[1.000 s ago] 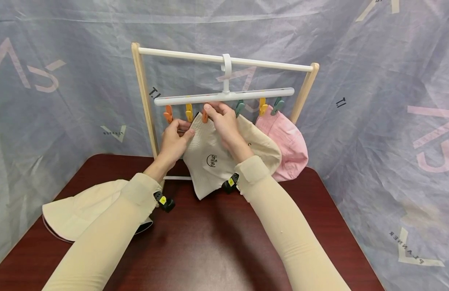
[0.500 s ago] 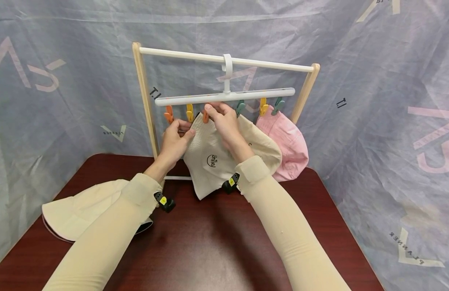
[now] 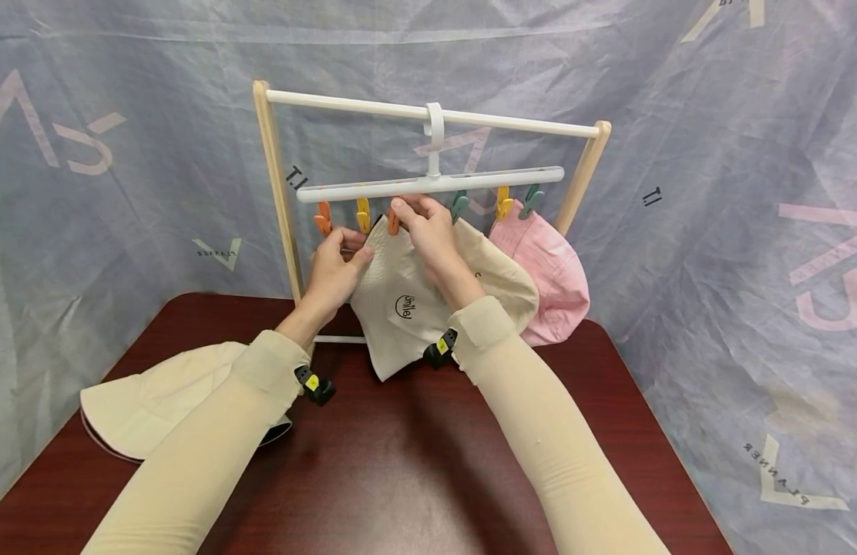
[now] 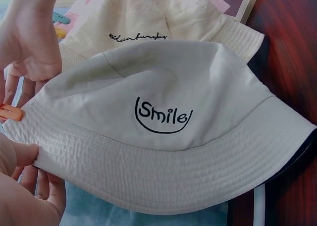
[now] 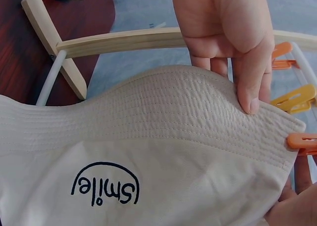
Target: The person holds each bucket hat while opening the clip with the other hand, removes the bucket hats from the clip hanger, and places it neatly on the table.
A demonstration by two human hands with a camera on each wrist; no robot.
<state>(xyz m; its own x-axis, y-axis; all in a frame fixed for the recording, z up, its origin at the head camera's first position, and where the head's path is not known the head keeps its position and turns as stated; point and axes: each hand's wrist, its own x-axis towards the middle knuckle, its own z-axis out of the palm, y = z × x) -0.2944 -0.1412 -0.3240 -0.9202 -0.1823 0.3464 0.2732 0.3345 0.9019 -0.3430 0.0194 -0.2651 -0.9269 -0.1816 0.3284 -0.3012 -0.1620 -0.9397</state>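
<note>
A light beige bucket hat point(image 4: 163, 87) printed "Smile" hangs tilted under the white hanger point(image 3: 428, 183). My left hand point(image 3: 337, 266) pinches its stitched brim, thumb on the near face and fingers behind, as the right wrist view also shows. My right hand point(image 3: 428, 235) grips an orange clothespin point(image 3: 394, 222) at the brim's upper corner. In the right wrist view the clothespin's tip lies over the brim edge. Behind hangs a cream bucket hat point(image 4: 148, 18) with black script, near a green clothespin point(image 3: 459, 206). A pink hat point(image 3: 546, 274) hangs at the right from yellow and green clothespins.
The hanger hooks onto the white rail of a wooden-ended rack point(image 3: 272, 177). Orange point(image 3: 323, 218) and yellow point(image 3: 362, 216) clothespins hang to the left. A cream hat point(image 3: 161, 393) lies on the dark red table point(image 3: 401, 478), partly behind the left sleeve. Grey cloth surrounds the table.
Both hands keep their places at the brim and the orange clothespin. The hanger and clothespins shift very slightly to the right in the head view.
</note>
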